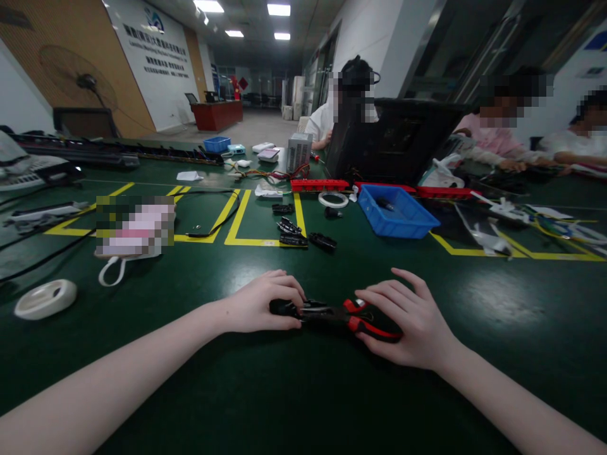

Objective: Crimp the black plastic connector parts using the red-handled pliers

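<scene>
Over the green tabletop, my left hand [263,303] is closed on a small black plastic piece [282,308]; its exact kind is hard to make out. Red-and-black-handled pliers [374,330] lie in my right hand [417,319], with thumb and fingers around the spread handles and the little finger side partly raised. The pliers' dark jaws point left and meet the black piece beside my left fingertips. Whether the jaws grip it cannot be seen. Beyond my hands, several similar black pieces [293,240] lie near a yellow tape line.
A blue bin [398,218] holds a dark item. Further back stand a red power strip [317,185], a metal power supply box [299,151] and a large black case [398,142]. At left are a phone [137,227] and a tape roll [45,299]. People sit across the table.
</scene>
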The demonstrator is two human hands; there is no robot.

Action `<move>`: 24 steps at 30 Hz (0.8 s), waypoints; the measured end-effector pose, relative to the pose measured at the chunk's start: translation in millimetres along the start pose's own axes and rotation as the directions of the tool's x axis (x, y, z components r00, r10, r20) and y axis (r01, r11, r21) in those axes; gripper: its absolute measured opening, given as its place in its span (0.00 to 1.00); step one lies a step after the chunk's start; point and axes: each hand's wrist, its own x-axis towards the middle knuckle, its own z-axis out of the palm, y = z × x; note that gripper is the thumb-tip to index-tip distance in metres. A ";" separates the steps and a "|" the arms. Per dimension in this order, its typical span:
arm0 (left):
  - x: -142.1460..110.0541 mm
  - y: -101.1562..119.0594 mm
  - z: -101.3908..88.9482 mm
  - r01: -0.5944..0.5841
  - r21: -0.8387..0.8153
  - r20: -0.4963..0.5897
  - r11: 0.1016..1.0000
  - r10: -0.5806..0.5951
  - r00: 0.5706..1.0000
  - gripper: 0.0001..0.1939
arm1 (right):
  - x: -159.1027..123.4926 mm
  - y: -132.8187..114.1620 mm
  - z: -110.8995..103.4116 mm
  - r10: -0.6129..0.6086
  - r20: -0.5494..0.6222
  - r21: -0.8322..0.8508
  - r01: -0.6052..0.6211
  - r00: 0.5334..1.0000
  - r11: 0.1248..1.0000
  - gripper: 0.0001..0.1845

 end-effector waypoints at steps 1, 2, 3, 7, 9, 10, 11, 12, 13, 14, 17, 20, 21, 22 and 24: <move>0.1 0.3 -0.1 -0.002 0.001 0.003 1.000 0.002 1.000 0.07 | 0.3 -1.0 0.7 0.002 0.003 0.003 -0.002 1.000 1.000 0.25; 0.1 0.5 -0.3 -0.003 0.003 0.006 1.000 0.003 1.000 0.07 | 0.7 -2.1 1.3 0.001 0.005 0.005 -0.001 1.000 1.000 0.25; 0.2 0.7 -0.4 -0.002 0.005 0.010 1.000 0.002 1.000 0.07 | 1.1 -3.3 1.7 0.000 0.005 0.007 0.000 1.000 1.000 0.24; 0.2 0.8 -0.3 0.004 0.017 0.014 1.000 -0.004 1.000 0.07 | 3.9 -7.5 0.3 -0.012 0.015 -0.002 0.012 1.000 1.000 0.24; 0.2 0.5 -0.2 0.005 0.019 0.017 1.000 -0.005 1.000 0.07 | 5.9 -9.4 -1.6 -0.019 0.016 -0.019 0.019 1.000 1.000 0.24; 0.2 0.4 -0.2 0.005 0.021 0.017 1.000 -0.005 1.000 0.07 | 6.8 -10.2 -2.4 -0.022 0.014 -0.028 0.023 1.000 0.999 0.23; 0.2 0.2 -0.2 0.004 0.024 0.017 1.000 -0.005 1.000 0.07 | 7.6 -10.9 -3.2 -0.023 0.011 -0.034 0.024 1.000 0.999 0.23; 0.2 -0.1 -0.3 0.002 0.027 0.017 1.000 -0.002 1.000 0.08 | 8.2 -11.5 -3.6 -0.025 0.008 -0.036 0.025 1.000 0.999 0.22; 0.2 -0.4 -0.3 -0.002 0.028 0.017 1.000 0.001 1.000 0.08 | 8.5 -11.8 -3.9 -0.026 0.007 -0.035 0.026 1.000 0.999 0.21; 0.1 -0.7 -0.3 -0.005 0.029 0.020 1.000 0.004 1.000 0.08 | 8.5 -11.9 -3.9 -0.025 0.007 -0.031 0.025 1.000 0.999 0.21; -0.1 -2.0 -0.3 -0.014 0.029 0.023 0.999 0.014 1.000 0.08 | 6.8 -10.0 -3.6 -0.025 0.017 -0.009 0.025 1.000 1.000 0.21; -0.2 -2.8 -0.2 -0.016 0.025 0.018 1.000 0.015 1.000 0.09 | 4.1 -5.7 -4.2 -0.022 0.035 0.002 0.022 0.999 1.000 0.21; -0.2 -2.9 -0.1 -0.014 0.023 0.017 1.000 0.014 1.000 0.09 | 3.2 -4.2 -4.7 -0.021 0.046 0.004 0.021 0.999 1.000 0.21; -0.2 -2.9 0.0 -0.012 0.022 0.016 1.000 0.012 1.000 0.08 | 2.4 -2.7 -5.1 -0.020 0.057 0.006 0.020 0.998 1.000 0.21; -0.1 -2.8 0.2 -0.010 0.018 0.015 1.000 0.010 1.000 0.08 | 1.1 -0.5 -5.6 -0.017 0.079 0.014 0.016 0.997 1.000 0.20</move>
